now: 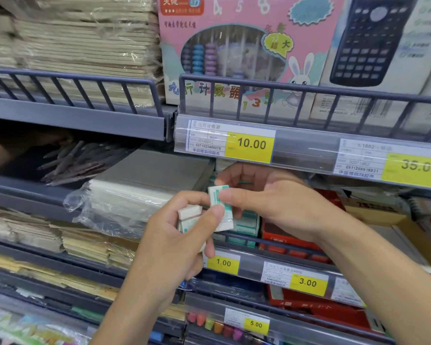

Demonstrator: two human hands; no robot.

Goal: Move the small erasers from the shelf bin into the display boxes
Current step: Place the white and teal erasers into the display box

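White-and-green erasers fill both hands of a person standing at a grey metal stationery shelf (125, 125). One eraser (220, 207) stands nearly upright between the two hands, pinched at its lower edge by the thumb of the left hand (174, 242) and touched along its upper side by a fingertip of the right hand (266, 197). The left hand's curled fingers also grip a small stack of erasers (189, 217), just left of the pinched one. The right hand reaches in from the right, its fingers bent toward the same eraser. Just behind and below the right hand's fingers sits a green-and-white display box (246, 224), partly hidden by the hands. To the right of that box lies a red box (284, 236). Below the left hand, a yellow price tag (223, 263) reads 1.00. Left of the left hand, a plastic-wrapped paper pack (135, 192) rests on the shelf. Above both hands stands a pink abacus box (237, 46), with a calculator box (373, 41) to its right.
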